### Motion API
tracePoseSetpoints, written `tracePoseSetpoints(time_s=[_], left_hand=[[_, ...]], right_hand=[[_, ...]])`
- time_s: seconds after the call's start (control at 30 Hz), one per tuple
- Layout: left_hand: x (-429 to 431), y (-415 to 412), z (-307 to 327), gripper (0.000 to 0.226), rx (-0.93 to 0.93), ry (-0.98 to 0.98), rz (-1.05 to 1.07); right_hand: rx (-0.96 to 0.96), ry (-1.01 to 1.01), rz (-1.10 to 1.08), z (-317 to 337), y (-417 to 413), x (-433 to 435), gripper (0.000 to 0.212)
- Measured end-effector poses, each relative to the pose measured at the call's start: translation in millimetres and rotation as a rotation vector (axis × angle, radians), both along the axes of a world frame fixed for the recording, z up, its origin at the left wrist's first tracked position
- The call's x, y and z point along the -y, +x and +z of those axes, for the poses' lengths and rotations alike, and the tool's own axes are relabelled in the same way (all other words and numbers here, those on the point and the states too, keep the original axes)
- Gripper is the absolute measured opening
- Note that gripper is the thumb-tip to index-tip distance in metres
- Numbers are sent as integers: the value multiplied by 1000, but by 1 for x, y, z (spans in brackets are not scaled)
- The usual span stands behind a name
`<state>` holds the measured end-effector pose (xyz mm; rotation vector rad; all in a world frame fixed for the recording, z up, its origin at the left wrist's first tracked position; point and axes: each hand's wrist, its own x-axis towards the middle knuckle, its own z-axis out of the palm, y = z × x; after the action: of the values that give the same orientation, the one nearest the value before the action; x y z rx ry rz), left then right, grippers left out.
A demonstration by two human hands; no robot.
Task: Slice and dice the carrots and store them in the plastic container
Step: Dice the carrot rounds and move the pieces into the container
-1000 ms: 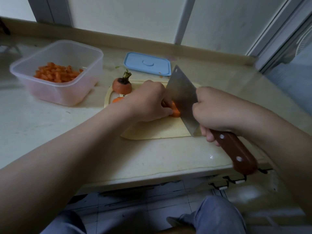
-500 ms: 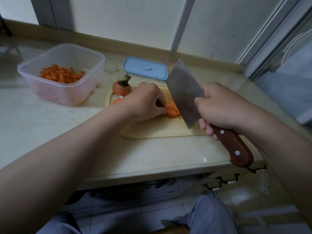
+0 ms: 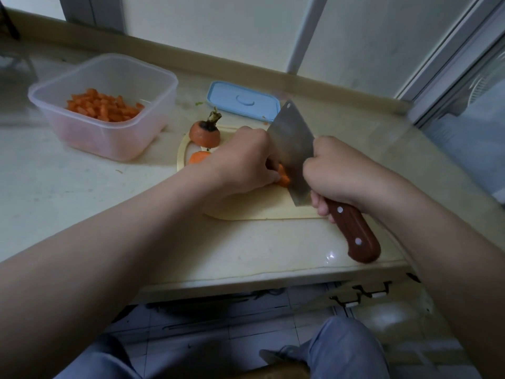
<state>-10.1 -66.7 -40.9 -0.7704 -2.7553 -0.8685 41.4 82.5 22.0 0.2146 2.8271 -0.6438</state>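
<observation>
Left hand over cutting board, fingers curled on carrot piece, pinning it down. Right hand wrapped round wooden handle of cleaver; blade edge down at the piece's right end, close against left hand. Carrot top with stem stub at board's far-left corner; orange chunk just nearer, partly behind left wrist. Plastic container left of board, apart from it, lid off, diced carrot inside. Blue lid flat just beyond board's far edge.
</observation>
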Motion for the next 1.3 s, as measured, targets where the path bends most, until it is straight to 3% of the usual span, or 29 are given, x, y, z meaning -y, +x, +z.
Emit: tracePoseSetpoints(time_s=[0.33, 0.9, 1.1, 1.3], left_hand=[[12, 9, 14, 8, 49, 60, -7], [5, 3, 0, 9, 10, 6, -4], [6, 7, 4, 6, 3, -5, -15], [10, 10, 9, 15, -3, -13, 32]], right_hand=[[-85, -103, -29, 26, 16, -13, 22], [7, 9, 1, 6, 1, 20, 17], [-19, -132, -65, 7, -6, 2, 32], [-69, -249, -100, 22, 12, -28, 10]])
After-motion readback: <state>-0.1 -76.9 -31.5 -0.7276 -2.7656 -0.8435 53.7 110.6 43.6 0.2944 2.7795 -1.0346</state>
